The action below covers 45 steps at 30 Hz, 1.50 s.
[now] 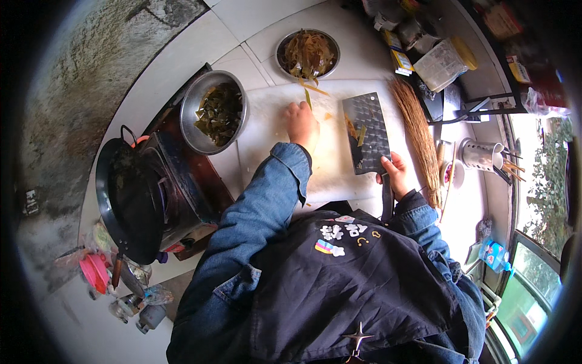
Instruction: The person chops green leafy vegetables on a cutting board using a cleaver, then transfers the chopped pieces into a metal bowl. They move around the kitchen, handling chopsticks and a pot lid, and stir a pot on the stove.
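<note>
My right hand [394, 175] grips the handle of a dark cleaver [369, 136] with a dimpled blade, laid nearly flat over the right part of a white cutting board [327, 182]. Several green and orange vegetable bits cling to the blade. My left hand [302, 125] is on the middle of the board, fingers curled over the near end of a green vegetable strip [308, 98]; the fingertips are partly hidden. Beyond the board, a metal plate [335, 68] holds a heap of brownish strips [305, 52], some trailing onto the board. Cut green pieces [220, 116] lie in a steel bowl [188, 123] on the left.
A black wok [129, 200] sits on the stove at left. Along the board's right side lies a straw whisk broom [416, 136]. Further right are a utensil holder [477, 154] and a small bowl [457, 177]. A plastic tub [439, 66] stands at the back right, near the window.
</note>
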Available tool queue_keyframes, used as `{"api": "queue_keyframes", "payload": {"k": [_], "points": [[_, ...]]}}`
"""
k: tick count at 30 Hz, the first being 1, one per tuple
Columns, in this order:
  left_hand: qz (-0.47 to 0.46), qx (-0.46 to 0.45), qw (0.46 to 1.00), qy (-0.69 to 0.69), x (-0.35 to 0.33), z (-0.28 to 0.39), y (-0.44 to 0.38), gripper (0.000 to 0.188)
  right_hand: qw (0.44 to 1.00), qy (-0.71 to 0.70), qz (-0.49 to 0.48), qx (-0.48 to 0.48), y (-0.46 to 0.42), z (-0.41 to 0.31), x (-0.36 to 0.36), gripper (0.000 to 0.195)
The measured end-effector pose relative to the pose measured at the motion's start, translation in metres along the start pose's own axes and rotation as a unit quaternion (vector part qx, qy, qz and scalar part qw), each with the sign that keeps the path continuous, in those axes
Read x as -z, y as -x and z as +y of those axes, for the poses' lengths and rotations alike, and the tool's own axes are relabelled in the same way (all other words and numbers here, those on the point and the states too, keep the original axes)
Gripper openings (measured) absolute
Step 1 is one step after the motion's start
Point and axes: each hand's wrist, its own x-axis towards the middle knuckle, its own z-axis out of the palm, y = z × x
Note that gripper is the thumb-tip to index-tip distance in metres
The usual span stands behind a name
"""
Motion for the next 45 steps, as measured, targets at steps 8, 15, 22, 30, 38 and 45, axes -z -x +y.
{"api": "queue_keyframes", "payload": {"k": [8,15,22,30,38,45], "points": [[-0.004,-0.070,0.995,0.064,-0.009,-0.012,-0.017,0.008,1.000,-0.016,0.007,0.000,0.001,0.002,0.002,0.014],[0.234,-0.036,0.960,0.150,0.114,-0.084,-0.038,0.008,0.999,-0.037,-0.004,0.006,-0.001,0.001,0.005,0.015],[0.171,0.110,0.978,-0.034,0.138,-0.154,-0.018,0.028,1.000,0.021,0.003,0.018,-0.018,0.007,0.015,0.012],[-0.138,0.453,0.370,0.799,0.110,-0.126,0.063,0.048,0.920,0.363,0.123,0.086,-0.058,0.035,0.077,0.019],[0.050,0.390,0.369,0.842,0.069,-0.175,0.045,0.032,0.710,0.667,0.135,0.181,-0.086,-0.036,0.037,0.022],[0.033,0.423,0.504,0.752,0.099,-0.135,0.102,0.032,0.894,0.418,0.058,0.152,-0.258,-0.066,-0.067,0.034]]}}
